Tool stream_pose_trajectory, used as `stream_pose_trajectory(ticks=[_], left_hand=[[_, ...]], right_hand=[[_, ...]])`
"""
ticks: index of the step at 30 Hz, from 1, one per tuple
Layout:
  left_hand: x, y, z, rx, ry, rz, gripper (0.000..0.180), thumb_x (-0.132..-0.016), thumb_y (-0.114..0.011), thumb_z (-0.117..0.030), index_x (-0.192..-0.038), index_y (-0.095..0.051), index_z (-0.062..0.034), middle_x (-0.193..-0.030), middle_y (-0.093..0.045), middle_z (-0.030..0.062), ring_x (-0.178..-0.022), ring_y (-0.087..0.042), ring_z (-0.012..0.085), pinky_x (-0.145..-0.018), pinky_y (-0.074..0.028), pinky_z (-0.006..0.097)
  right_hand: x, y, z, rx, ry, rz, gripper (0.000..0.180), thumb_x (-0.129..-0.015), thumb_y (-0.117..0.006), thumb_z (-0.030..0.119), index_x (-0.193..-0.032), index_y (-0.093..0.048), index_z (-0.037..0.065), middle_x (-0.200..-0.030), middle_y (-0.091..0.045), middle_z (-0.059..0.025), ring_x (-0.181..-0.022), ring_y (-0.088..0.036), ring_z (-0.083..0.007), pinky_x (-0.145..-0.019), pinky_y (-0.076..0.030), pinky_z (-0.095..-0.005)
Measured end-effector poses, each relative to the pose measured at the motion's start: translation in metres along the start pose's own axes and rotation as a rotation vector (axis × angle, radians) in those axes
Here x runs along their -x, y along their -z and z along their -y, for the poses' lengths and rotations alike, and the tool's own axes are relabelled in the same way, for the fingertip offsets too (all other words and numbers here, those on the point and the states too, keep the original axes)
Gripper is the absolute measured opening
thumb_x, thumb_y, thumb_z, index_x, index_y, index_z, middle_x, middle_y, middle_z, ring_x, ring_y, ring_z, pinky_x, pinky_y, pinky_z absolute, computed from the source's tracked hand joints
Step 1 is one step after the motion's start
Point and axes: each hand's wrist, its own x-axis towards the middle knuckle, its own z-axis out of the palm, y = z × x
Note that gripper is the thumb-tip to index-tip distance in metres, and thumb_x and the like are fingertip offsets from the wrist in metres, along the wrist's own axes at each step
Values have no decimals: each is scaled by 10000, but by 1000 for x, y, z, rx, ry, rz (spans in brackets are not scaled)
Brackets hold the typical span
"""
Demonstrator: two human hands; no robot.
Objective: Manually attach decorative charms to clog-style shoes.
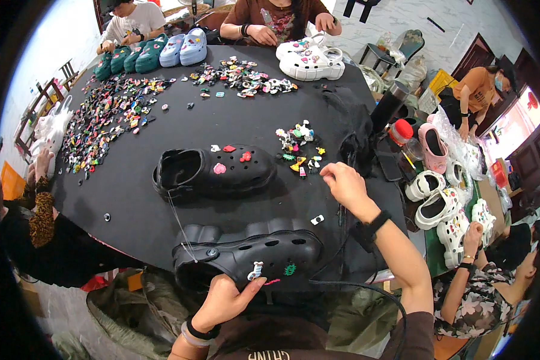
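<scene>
At the table's near edge, my left hand [225, 302] grips a black clog [246, 249] lying on its side. Its thumb presses beside a blue-and-white animal-shaped charm [256, 271]; its other fingers are hidden at the shoe's opening. A green charm [290, 270] and a pink one [272, 281] also show on this clog. My right hand [345, 187] is above the table beside a small heap of charms [299, 144], fingers curled together; what they hold, if anything, is hidden. A second black clog [240, 177] stands upright beyond, with white, red and pink charms. A thin clear thread joins the two clogs.
Large charm piles [105, 123] cover the table's far left. Green clogs [152, 54], blue clogs [192, 47] and white clogs [311, 60] stand at the far edge. A dark bottle [390, 99] and a phone [388, 166] lie to the right. Co-workers sit around.
</scene>
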Motion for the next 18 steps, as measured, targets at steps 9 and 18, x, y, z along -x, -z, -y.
stream_pose_trajectory(ticks=[9,18], left_hand=[[0,-2,0,-24,-75,-88,328,-809,-662,-138,-1086,-576,14,-944,-642,182,-828,-625,326,-741,-486,340],[0,1,0,-52,8,19,373,-808,-637,-53,-1158,-536,27,-1069,-618,135,-999,-585,220,-884,-435,322]], right_hand=[[-29,-30,0,21,-66,-7,151,-789,-637,166,-920,-626,91,-925,-620,-92,-894,-617,-291,-743,-488,-415],[-17,-32,-13,-232,-57,-9,172,-740,-663,155,-822,-555,49,-795,-617,-111,-782,-616,-284,-679,-476,-378]])
